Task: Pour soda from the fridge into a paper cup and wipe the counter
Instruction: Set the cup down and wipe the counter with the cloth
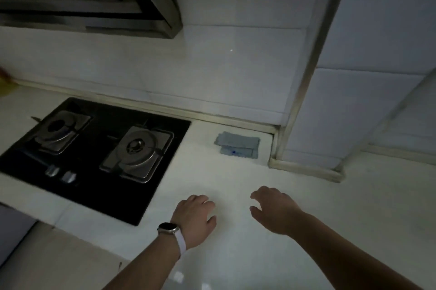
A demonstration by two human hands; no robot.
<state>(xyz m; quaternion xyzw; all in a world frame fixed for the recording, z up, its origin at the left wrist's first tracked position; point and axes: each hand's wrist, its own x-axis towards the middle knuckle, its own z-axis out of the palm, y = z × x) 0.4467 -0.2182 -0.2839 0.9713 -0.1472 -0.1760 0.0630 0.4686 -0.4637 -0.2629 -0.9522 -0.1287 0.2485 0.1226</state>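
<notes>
Your left hand (195, 216) grip is empty: fingers curled loosely downward, palm down, nothing in it. Your right hand (274, 210) is the same, fingers half spread and bent, thumb apart from them, holding nothing. Both hover low over the pale bench (259, 254), side by side with a bare gap between them; whether the fingertips touch the surface, I cannot tell. There is a watch (168, 230) with a white strap on your left wrist.

Beyond your hands, toward the wall, a folded grey-blue cloth (237, 145) lies flat on the bench, just beside the base of the tiled corner column (354, 77) and close to the backsplash trim. It is well apart from both hands, roughly in line with the gap between them. A small blue mark shows on its lower fold.

Left of the cloth, a black glass hob (151, 183) is set into the bench, with two burners: the right burner (138, 150) near the hob's right edge, the left burner (60, 130) further off. Two metal knobs (61, 174) sit at the hob's front edge. Your left hand is just right of the hob's front corner.

Above the hob, the extractor hood (94, 6) hangs against the white tiled wall (236, 65). A yellow blur (6, 86) sits at the far left edge, too smeared to identify. The light is dim, and there is no soda or cup in view.
</notes>
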